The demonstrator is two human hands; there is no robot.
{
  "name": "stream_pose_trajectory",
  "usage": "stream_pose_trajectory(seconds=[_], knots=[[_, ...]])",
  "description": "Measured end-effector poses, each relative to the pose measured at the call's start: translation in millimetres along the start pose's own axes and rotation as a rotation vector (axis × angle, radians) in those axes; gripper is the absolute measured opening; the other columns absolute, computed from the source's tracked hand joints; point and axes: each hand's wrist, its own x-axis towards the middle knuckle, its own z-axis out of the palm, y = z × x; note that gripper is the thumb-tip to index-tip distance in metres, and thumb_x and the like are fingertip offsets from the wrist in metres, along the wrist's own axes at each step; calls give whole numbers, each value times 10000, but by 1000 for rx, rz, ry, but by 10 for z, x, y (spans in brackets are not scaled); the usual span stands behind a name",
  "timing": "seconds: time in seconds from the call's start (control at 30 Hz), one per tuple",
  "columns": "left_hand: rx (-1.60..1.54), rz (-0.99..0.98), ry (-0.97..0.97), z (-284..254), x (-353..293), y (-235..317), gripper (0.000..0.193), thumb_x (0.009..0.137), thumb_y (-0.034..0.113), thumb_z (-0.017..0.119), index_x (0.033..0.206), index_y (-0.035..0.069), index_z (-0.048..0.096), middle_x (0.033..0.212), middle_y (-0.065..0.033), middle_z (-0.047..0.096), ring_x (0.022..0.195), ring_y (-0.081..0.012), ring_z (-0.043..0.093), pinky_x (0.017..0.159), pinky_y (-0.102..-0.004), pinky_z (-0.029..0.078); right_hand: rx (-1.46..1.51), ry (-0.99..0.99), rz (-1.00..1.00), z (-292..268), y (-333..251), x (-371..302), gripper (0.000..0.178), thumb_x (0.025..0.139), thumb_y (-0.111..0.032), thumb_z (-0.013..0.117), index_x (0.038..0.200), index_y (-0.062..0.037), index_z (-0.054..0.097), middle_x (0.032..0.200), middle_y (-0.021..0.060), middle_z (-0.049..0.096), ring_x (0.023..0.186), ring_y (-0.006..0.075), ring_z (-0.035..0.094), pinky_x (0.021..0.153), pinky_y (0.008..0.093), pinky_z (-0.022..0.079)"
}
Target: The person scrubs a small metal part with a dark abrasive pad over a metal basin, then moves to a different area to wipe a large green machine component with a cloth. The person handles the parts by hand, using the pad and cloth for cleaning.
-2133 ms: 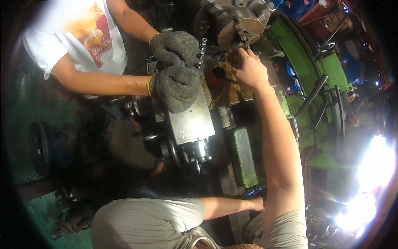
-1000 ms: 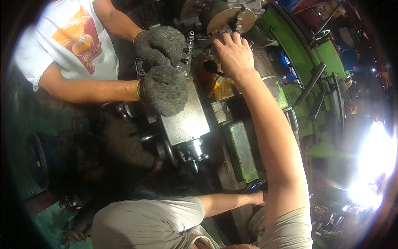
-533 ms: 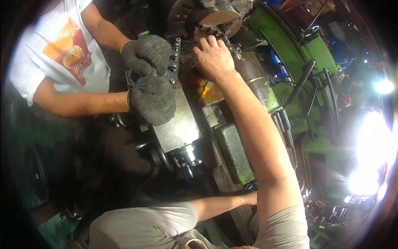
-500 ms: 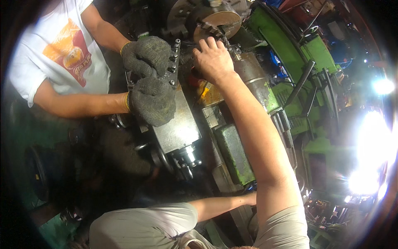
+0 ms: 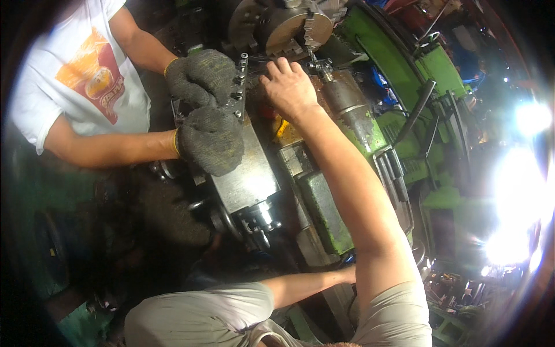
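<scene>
My right hand [image 5: 289, 91] reaches out over the lathe with its back toward me and its fingers apart. It is just below the round chuck [image 5: 296, 36] and left of the grey tailstock quill [image 5: 347, 98]. What lies under its palm is hidden. My left forearm [image 5: 309, 287] runs behind my right arm, which hides that hand. At the left, a co-worker's two hands in dark knitted gloves [image 5: 211, 136] rest on the tool post [image 5: 236, 104], a dark block with a row of bolts. Near my right wrist lies a yellow-orange piece [image 5: 282, 127].
The bright metal slide [image 5: 245, 173] ends in a handwheel and crank [image 5: 260, 218] toward me. A green block [image 5: 326, 211] lies along the lathe bed under my right forearm. Green machine parts with levers [image 5: 416, 113] stand at the right, before glaring lamps [image 5: 517, 191].
My right hand has drawn back from the chuck face and moved slightly left and down. The chuck has turned, so its jaws sit differently. The gloved hands have barely moved.
</scene>
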Motion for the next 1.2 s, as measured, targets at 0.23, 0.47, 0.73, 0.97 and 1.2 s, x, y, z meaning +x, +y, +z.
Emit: stream_pose_trajectory(seconds=[0.23, 0.47, 0.73, 0.97, 1.2], knots=[[28, -8, 7, -55, -73, 81, 439, 1013, 206, 599, 1406, 60, 468, 1363, -104, 538, 1248, -215, 504, 1047, -365, 404, 60, -88, 204, 20, -25, 27, 407, 796, -189, 717, 1197, -145, 666, 1172, 61, 598, 1171, 257, 528, 920, 368, 450], [55, 0, 10, -79, -133, 166, 459, 1016, 207, 596, 1427, 59, 454, 1390, -108, 526, 1273, -219, 495, 1065, -365, 397, 84, -19, 286, 91, 9, -79, 260, 899, -200, 593, 1135, -160, 694, 1147, 55, 628, 1153, 247, 533, 908, 392, 431], [49, 54, 26, -95, -155, 256, 482, 1020, 210, 592, 1451, 58, 438, 1422, -112, 512, 1301, -223, 484, 1085, -365, 388, 80, -46, 199, -28, 69, -44, 366, 845, -156, 651, 1211, -160, 676, 1244, 74, 581, 1235, 272, 494, 966, 383, 441], [54, 90, 27, -42, -195, 323, 503, 1024, 211, 589, 1473, 57, 424, 1449, -115, 499, 1325, -227, 475, 1103, -365, 380, 84, -77, 126, 173, -20, 24, 353, 848, -180, 662, 1200, -159, 666, 1257, 70, 571, 1232, 272, 501, 980, 381, 449], [102, 93, 27, -33, -275, 353, 523, 1027, 213, 586, 1494, 57, 409, 1477, -119, 487, 1350, -231, 465, 1120, -365, 372, 285, -183, 524, 102, 36, -111, 604, 787, -243, 763, 1326, -85, 539, 1270, 151, 582, 1200, 335, 587, 985, 431, 491]])
